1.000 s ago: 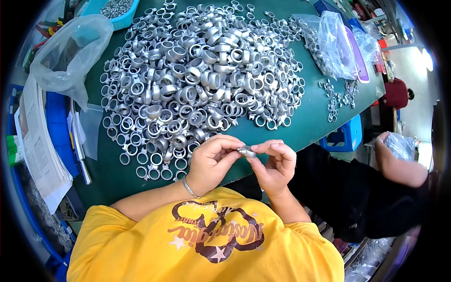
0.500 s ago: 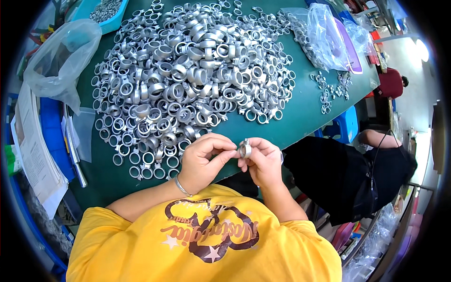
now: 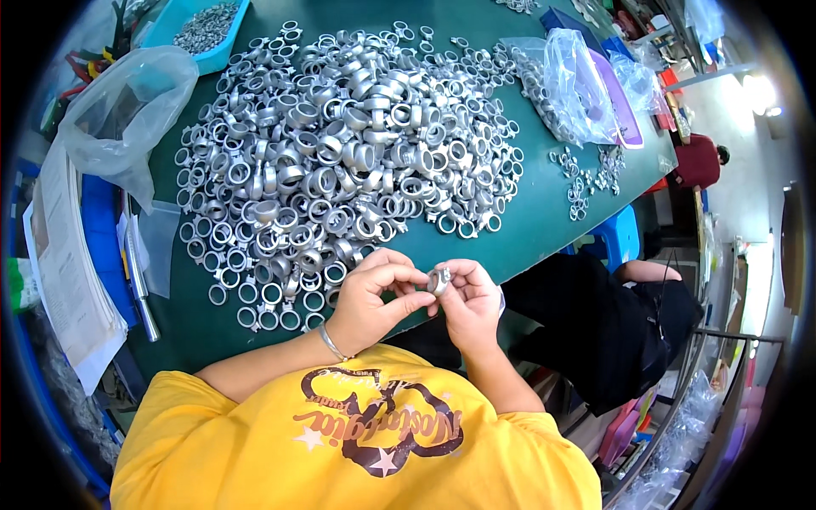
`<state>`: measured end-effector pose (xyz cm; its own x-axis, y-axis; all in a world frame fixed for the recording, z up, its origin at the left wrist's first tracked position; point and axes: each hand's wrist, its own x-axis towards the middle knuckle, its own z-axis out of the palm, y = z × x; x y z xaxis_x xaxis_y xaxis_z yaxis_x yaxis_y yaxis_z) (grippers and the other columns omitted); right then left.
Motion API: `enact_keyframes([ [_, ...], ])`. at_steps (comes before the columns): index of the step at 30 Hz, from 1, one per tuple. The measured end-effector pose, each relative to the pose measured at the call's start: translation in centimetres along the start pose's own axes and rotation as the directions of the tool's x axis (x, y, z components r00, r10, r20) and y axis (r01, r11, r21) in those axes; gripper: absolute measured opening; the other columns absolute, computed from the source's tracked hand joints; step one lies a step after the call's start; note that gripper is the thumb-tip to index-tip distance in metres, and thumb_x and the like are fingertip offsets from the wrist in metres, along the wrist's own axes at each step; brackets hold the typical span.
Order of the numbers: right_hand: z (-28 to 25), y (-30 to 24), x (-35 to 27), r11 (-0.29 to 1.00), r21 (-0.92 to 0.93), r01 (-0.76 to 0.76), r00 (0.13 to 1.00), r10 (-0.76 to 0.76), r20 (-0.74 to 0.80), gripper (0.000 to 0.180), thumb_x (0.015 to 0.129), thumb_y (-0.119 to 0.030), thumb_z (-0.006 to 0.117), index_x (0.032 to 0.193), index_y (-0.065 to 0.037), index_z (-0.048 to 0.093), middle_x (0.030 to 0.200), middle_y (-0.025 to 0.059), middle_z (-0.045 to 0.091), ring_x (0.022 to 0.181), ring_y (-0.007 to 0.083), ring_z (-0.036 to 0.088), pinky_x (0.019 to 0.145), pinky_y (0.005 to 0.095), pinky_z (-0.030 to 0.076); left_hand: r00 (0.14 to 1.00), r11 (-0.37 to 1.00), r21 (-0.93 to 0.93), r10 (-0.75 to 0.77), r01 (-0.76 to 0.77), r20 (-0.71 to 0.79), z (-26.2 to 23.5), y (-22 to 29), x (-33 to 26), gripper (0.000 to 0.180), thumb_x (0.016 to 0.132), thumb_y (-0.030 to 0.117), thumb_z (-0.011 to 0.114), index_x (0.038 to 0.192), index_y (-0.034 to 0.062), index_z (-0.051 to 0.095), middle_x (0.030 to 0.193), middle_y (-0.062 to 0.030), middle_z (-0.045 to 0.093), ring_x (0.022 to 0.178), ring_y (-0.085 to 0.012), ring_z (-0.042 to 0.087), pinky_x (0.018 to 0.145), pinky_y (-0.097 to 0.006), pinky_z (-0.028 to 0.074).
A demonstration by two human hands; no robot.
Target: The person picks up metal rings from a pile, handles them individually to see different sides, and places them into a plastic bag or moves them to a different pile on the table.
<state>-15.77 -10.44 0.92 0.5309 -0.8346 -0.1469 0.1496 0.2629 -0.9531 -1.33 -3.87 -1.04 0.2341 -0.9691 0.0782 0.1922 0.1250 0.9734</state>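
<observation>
A small silver metal ring clamp with a raised lug is held up in front of my body, over the table's near edge. My right hand pinches it between thumb and fingers. My left hand, with a bangle at the wrist, is closed with its thumb and fingertips at the ring's left side; its grip is partly hidden. Just beyond my hands a big heap of matching ring clamps covers much of the green table.
A blue tray of small metal parts stands far left, near an open plastic bag. Papers lie at the left. Small loose parts and a bag of clamps sit right. Another person in black is close at the right.
The ring clamp has turned between my fingers, and its opening faces me less. My left fingertips now meet its side. The whole view has shifted slightly.
</observation>
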Motion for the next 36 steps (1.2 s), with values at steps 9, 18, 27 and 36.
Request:
enact_keyframes([
  [9, 0.9, 0.7, -0.3, 0.926, -0.253, 0.282, 0.946, -0.313, -0.09, 0.018, 0.083, 0.008, 0.056, 0.099, 0.002, 0.052, 0.093, 0.0112, 0.062, 0.073, 0.0111, 0.059, 0.063, 0.0209, 0.049, 0.999, 0.999, -0.009, 0.036, -0.036, -0.014, 0.2, -0.5, -0.1, 0.018, 0.076, -0.002, 0.067, 0.093, 0.0003, 0.062, 0.096, -0.0059, 0.053, 0.08, -0.0104, 0.056, 0.069, -0.021, 0.049],
  [18, 1.0, 0.1, 0.0, 0.465, -0.755, 0.462, 0.769, -0.634, 0.08, 0.029, 0.067, 0.013, 0.064, 0.091, 0.0, 0.055, 0.083, 0.0092, 0.059, 0.063, 0.0137, 0.056, 0.056, 0.0223, 0.046, 1.0, 0.985, -0.173, -0.003, 0.007, 0.019, 0.3, -0.7, -0.2, 0.017, 0.077, 0.0, 0.067, 0.094, -0.0017, 0.062, 0.095, -0.0063, 0.056, 0.085, -0.0118, 0.059, 0.074, -0.023, 0.05],
  [27, 1.1, 0.1, -0.6, 0.454, -0.736, 0.501, 0.736, -0.672, 0.087, 0.032, 0.066, 0.013, 0.065, 0.092, 0.0, 0.054, 0.085, 0.0104, 0.059, 0.065, 0.0153, 0.056, 0.059, 0.0233, 0.047, 0.997, 0.994, -0.082, 0.069, -0.071, -0.028, 0.3, -0.3, -0.2, 0.01, 0.079, -0.001, 0.065, 0.089, -0.0013, 0.065, 0.093, -0.0062, 0.057, 0.081, -0.0106, 0.059, 0.07, -0.021, 0.05],
  [36, 0.8, 0.2, -0.6, 0.431, -0.743, 0.513, 0.737, -0.664, 0.123, 0.034, 0.066, 0.012, 0.067, 0.094, 0.0, 0.053, 0.09, 0.0129, 0.059, 0.068, 0.017, 0.058, 0.061, 0.0242, 0.047, 0.984, 0.982, 0.075, 0.176, -0.173, -0.035, 0.2, -0.8, -0.1, 0.009, 0.078, -0.001, 0.066, 0.087, 0.0011, 0.066, 0.093, -0.0069, 0.058, 0.079, -0.0117, 0.059, 0.068, -0.021, 0.05],
])
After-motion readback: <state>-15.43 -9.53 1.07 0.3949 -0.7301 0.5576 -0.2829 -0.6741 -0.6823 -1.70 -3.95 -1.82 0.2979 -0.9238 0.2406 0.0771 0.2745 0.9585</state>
